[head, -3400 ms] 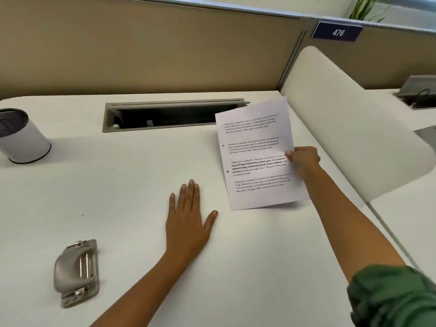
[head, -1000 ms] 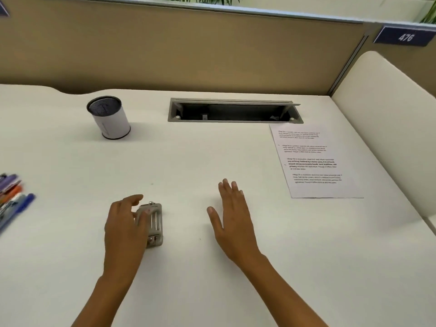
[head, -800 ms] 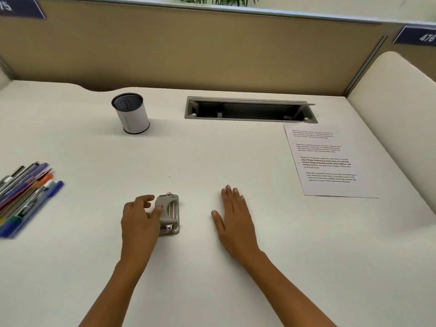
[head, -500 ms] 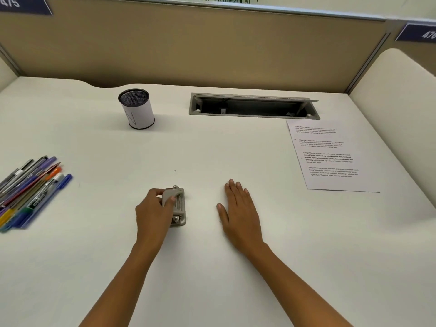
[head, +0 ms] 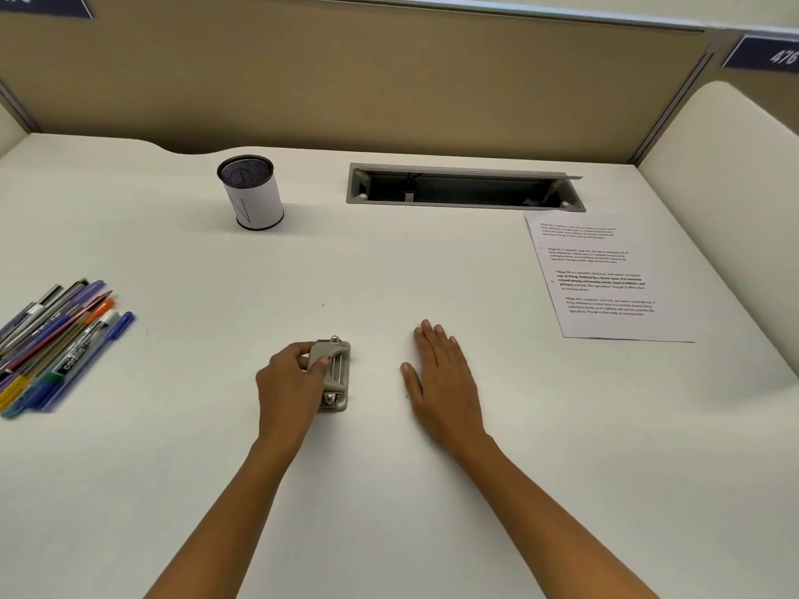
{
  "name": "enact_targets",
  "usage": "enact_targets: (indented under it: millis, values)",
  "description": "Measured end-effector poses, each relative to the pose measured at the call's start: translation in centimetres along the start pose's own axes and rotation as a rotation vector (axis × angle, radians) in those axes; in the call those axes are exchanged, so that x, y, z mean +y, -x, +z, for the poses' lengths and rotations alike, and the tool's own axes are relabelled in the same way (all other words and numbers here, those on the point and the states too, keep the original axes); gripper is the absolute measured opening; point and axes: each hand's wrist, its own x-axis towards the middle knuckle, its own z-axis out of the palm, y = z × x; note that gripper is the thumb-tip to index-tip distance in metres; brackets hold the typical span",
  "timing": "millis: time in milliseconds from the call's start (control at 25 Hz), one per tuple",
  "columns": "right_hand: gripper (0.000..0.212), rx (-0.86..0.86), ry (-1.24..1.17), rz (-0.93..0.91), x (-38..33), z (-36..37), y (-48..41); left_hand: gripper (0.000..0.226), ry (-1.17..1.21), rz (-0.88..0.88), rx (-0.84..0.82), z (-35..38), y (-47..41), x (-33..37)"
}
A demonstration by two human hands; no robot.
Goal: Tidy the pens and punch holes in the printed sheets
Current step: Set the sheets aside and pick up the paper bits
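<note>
Clamped on hole punch (head: 335, 373): left hand (head: 287, 384), fingers curled over its grey lever, thumb at near side; punch sits on desk (head: 389, 490), centre-front. Right hand (head: 441, 378) flat, palm down, fingers together, holding nothing, just right of punch, not touching. Printed sheet (head: 605, 278), 1 visible, lies far right; text too small to read. Pens (head: 60, 339) approx. 10, bunched at left edge, exact count unclear; one barrel label partly legible, "con…". Mesh pen cup (head: 251, 192), 1, upright, rear left, white wrap. Cable tray (head: 462, 188) open, rear centre. White desk, tan partition (head: 346, 80); plaque (head: 765, 56) reads "476".
</note>
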Motion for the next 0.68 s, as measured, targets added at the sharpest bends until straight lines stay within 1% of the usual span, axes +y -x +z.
enact_targets:
  millis: [120, 320, 440, 520, 680]
  values:
    - [0.056, 0.005, -0.011, 0.002, 0.1, 0.0, 0.1, 0.02, 0.048, 0.005, 0.034, -1.1, -0.3, -0.3]
    - [0.055, 0.003, -0.015, 0.008, 0.1, 0.0, 0.1, 0.024, 0.164, -0.041, 0.123, -5.3, -1.5, -2.3]
    - [0.055, 0.003, -0.004, 0.008, 0.1, 0.0, 0.1, 0.023, 0.137, -0.074, 0.151, -7.1, -1.6, -3.3]
    - [0.055, 0.002, -0.003, 0.007, 0.1, 0.0, 0.0, 0.023, 0.072, -0.085, 0.188, -7.4, -1.4, -3.7]
    - [0.055, -0.002, -0.01, 0.008, 0.1, 0.0, 0.0, 0.025, -0.029, -0.059, 0.221, -6.9, -1.0, -4.5]
